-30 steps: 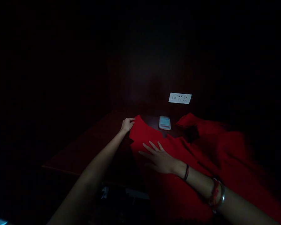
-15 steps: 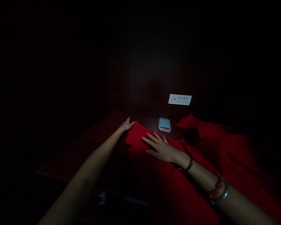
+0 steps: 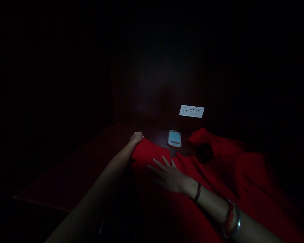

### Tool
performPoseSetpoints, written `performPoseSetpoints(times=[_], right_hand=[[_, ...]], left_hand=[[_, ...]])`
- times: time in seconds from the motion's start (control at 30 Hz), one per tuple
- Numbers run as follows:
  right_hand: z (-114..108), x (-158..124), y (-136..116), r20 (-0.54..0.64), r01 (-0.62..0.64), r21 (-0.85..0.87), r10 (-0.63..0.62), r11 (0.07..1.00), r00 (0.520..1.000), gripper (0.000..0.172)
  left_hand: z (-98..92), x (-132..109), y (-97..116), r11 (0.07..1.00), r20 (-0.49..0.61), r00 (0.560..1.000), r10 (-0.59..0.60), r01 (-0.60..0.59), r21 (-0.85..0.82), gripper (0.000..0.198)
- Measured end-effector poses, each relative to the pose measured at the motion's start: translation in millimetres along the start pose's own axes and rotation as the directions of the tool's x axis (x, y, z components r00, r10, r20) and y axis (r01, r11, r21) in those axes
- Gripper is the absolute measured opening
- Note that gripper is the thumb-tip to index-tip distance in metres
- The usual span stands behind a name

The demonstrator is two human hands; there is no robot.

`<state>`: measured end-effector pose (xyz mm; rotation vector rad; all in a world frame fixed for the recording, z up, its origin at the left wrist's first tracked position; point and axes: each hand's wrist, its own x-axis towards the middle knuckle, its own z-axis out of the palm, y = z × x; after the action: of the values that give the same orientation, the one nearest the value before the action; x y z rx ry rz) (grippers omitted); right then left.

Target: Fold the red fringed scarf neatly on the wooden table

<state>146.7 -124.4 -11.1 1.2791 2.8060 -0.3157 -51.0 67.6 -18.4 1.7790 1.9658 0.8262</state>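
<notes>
A large red cloth (image 3: 218,168) is spread over a dark wooden table (image 3: 73,168) in a very dim room. My left hand (image 3: 136,136) grips the cloth's far left corner, fingers curled on the fabric. My right hand (image 3: 167,173) lies flat on the cloth just right of that corner, fingers stretched out and spread. A dark band sits on my right wrist and bracelets further up the forearm.
A phone (image 3: 174,138) with a lit screen lies on the table beyond the cloth. A white wall socket plate (image 3: 192,111) is above it. A folded red bunch (image 3: 205,136) lies right of the phone. The table's front edge runs at lower left.
My right hand slid back toward me over the cloth after reaching forward. The left hand kept hold of the corner. The view dropped slightly.
</notes>
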Motion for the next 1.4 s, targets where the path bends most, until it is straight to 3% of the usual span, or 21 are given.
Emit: performPoseSetpoints(times=[0.1,0.2,0.33,0.43,0.53,0.6,0.63,0.73,0.83,1.0,1.1,1.17,1.23,1.3,1.4], right_hand=[[-13.2,3.7,4.5,0.09,-0.013,0.053,0.008,0.999,0.996,0.06],[-22.3,11.5,6.8,0.029,-0.019,0.071,0.017,0.997,0.999,0.06],[-12.1,21.4,3.9,-0.026,0.001,0.042,0.0,0.999,1.0,0.062],[-6.7,27.3,8.5,-0.008,0.022,0.085,-0.021,0.996,1.0,0.06],[-16.8,42.3,25.9,-0.198,0.045,0.146,-0.015,0.988,0.98,0.052],[-26.8,59.4,40.8,-0.32,-0.049,0.168,0.102,0.984,0.942,0.045],[-30.7,69.2,47.8,-0.326,-0.137,0.18,0.19,0.974,0.926,0.042],[-35.4,95.4,63.7,-0.231,-0.346,0.193,0.385,0.918,0.893,0.036],[-32.7,108.3,73.4,-0.201,-0.415,0.191,0.449,0.889,0.87,0.024],[-29.4,104.7,79.5,-0.294,-0.48,0.202,0.52,0.854,0.802,0.025],[-24.4,93.6,69.4,-0.416,-0.422,0.193,0.464,0.886,0.782,0.034],[-17.0,82.2,59.9,-0.495,-0.312,0.127,0.333,0.942,0.803,0.044],[-8.6,70.0,54.1,-0.476,-0.196,0.06,0.201,0.979,0.856,0.048],[-3.5,61.4,55.5,-0.407,-0.168,0.088,0.189,0.982,0.894,0.048],[-6.6,61.8,68.9,-0.386,-0.266,0.266,0.355,0.926,0.851,0.046]], left_hand=[[-4.3,-7.6,-10.0,0.999,0.007,1.0,-0.019,0.018,0.039,0.034],[-17.7,-17.0,-14.3,0.998,0.089,0.994,-0.066,0.064,0.028,0.049],[-29.0,-29.0,-11.5,0.98,0.268,0.96,-0.077,0.123,-0.157,0.04],[-27.5,-36.8,-11.8,0.976,0.221,0.974,-0.039,0.084,-0.199,0.046],[-29.4,-49.4,-17.0,0.983,0.148,0.989,-0.017,0.044,-0.18,0.059],[-36.3,-62.1,-20.1,0.991,0.177,0.983,-0.046,0.067,-0.113,0.074],[-41.2,-69.3,-20.9,0.992,0.234,0.97,-0.071,0.093,-0.082,0.081],[-56.5,-89.9,-20.2,0.984,0.461,0.879,-0.121,0.167,-0.061,0.089],[-65.3,-101.8,-18.9,0.976,0.522,0.845,-0.113,0.192,-0.099,0.089],[-64.6,-100.7,-21.6,0.982,0.495,0.865,-0.077,0.151,-0.111,0.083],[-61.7,-95.9,-24.0,0.992,0.445,0.891,-0.088,0.119,-0.041,0.079],[-61.3,-94.5,-24.4,0.997,0.376,0.924,-0.074,0.071,0.022,0.079],[-62.7,-95.9,-22.6,0.997,0.345,0.938,-0.046,0.019,0.081,0.085],[-65.7,-100.2,-18.6,0.996,0.392,0.919,-0.045,0.01,0.092,0.09],[-70.8,-108.1,-11.5,0.991,0.491,0.861,-0.132,0.099,0.093,0.092]])
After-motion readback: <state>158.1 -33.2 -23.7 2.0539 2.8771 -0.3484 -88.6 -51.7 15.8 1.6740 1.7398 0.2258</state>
